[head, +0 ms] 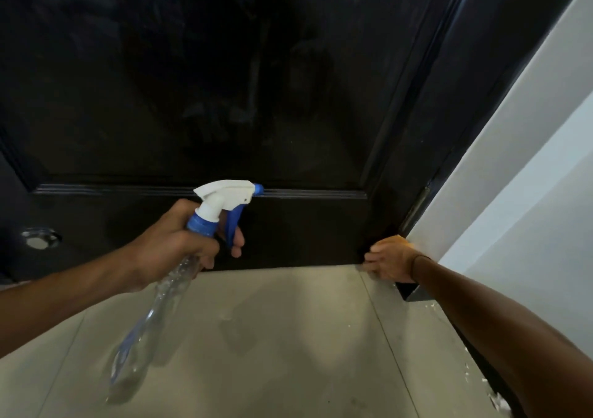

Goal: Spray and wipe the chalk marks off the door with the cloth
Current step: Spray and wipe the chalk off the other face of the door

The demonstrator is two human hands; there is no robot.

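Note:
The dark glossy door fills the upper view, with faint pale smears on its recessed panel. My left hand grips the neck of a clear spray bottle. Its white and blue trigger head points right, close to the door's lower rail, and a finger rests on the blue trigger. My right hand is curled at the door's bottom right corner, pressed on a dark cloth. The cloth barely shows against the door.
A metal knob sits at the door's left edge. A hinge and white wall stand on the right, with a dark skirting flecked white below. Beige floor tiles lie underfoot.

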